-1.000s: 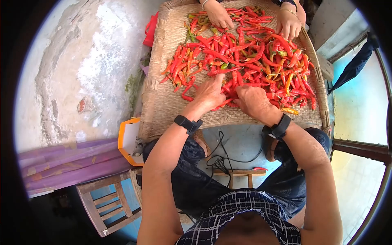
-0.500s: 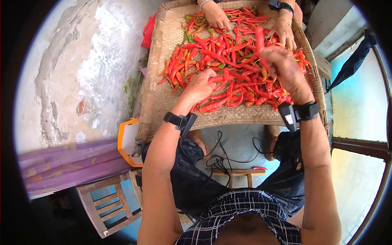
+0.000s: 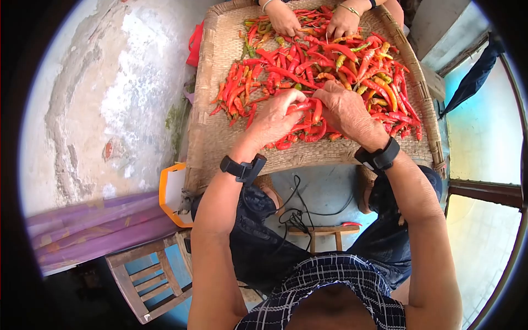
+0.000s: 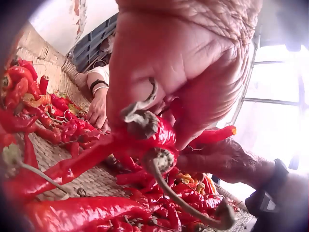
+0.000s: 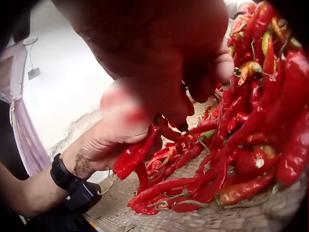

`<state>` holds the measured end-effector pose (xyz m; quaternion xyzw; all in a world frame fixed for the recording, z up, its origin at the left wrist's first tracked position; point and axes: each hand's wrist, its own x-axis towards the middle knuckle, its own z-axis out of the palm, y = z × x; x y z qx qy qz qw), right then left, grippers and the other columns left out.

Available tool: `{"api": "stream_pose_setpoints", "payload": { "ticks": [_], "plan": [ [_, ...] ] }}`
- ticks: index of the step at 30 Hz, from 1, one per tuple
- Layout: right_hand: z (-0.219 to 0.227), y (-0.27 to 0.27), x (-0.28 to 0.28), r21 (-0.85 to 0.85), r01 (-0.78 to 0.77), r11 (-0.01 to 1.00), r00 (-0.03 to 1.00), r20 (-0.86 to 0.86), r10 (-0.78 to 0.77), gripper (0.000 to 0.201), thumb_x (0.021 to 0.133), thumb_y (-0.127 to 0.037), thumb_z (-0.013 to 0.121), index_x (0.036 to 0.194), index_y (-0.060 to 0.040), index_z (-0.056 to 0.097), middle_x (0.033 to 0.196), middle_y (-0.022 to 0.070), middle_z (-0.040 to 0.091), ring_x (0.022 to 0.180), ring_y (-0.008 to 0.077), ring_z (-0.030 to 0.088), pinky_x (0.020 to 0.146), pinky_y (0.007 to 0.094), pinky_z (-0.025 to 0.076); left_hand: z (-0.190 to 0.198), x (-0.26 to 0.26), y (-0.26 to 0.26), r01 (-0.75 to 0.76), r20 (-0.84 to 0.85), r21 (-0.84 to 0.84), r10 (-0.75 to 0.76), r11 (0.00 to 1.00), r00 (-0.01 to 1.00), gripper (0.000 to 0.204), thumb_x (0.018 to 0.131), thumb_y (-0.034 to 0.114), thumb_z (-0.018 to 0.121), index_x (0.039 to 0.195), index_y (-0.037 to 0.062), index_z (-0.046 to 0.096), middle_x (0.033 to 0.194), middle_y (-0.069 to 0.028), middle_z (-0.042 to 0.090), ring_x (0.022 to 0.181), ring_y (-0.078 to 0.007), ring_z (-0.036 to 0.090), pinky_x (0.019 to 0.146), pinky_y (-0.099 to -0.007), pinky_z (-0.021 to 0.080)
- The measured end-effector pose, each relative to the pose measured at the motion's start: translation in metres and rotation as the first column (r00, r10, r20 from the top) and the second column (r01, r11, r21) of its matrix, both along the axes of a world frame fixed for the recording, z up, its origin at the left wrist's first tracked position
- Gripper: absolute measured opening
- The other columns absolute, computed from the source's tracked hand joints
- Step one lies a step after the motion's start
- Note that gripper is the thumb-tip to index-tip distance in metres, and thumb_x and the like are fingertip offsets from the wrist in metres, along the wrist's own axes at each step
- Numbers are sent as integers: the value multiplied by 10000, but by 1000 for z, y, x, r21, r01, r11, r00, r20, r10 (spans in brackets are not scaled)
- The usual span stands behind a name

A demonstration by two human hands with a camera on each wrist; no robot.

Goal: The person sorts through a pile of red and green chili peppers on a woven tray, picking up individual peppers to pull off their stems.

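My left hand (image 3: 275, 118) holds red chili peppers (image 4: 166, 137) in its curled fingers. Their dried, curved stems stick out toward the camera in the left wrist view. Right beside it, over the near part of the pile, my right hand (image 3: 347, 111) pinches a red chili pepper (image 3: 317, 111) at its fingertips, close to the left hand's fingers. Under and around both hands, a heap of chili peppers (image 3: 385, 91), mostly red with some orange and green, lies on a wide woven tray (image 3: 220, 140). The right hand's fingertips are partly hidden behind its palm in the right wrist view.
Another person's two hands (image 3: 283, 19) work among the peppers at the tray's far side. A rough wall (image 3: 82, 110) stands on the left, a window (image 3: 484, 126) on the right. Below are a wooden chair (image 3: 154, 275), a black cable (image 3: 297, 220) and a small wooden stool (image 3: 324, 231).
My right hand lifted a red pepper up to the right, then came back beside the left hand. The left hand shifted slightly left, then back. The other person's right-side hand moved inward.
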<state>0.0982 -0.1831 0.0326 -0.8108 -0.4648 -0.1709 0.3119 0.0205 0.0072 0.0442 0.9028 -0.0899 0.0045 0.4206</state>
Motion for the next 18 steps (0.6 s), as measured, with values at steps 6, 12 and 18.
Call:
{"api": "stream_pose_setpoints", "payload": {
  "ticks": [6,12,18],
  "plan": [
    [13,-11,7,-78,89,993,959,-261,-106,160,818,-196,625,872,-47,606,715,184,613,694,353,622,582,443,487,-18,1,19,-158,18,103,157,982,987,230,826,64,553,1041,11,489,987,-184,588,954,-341,578,817,-394,456],
    [53,-41,31,-22,267,964,770,-596,-227,322,875,-312,609,965,-4,627,670,127,632,641,219,628,595,363,474,-15,8,21,-226,-216,-265,171,937,961,223,867,80,553,1079,23,508,957,-69,566,861,-120,535,783,-278,448],
    [45,-50,47,220,520,826,816,-414,-404,534,860,-302,627,1228,42,450,712,116,630,632,186,608,613,324,490,0,8,21,-159,-159,-536,86,829,984,212,880,103,544,1074,20,526,974,-33,566,877,-84,522,785,-246,442]
  ]
}}
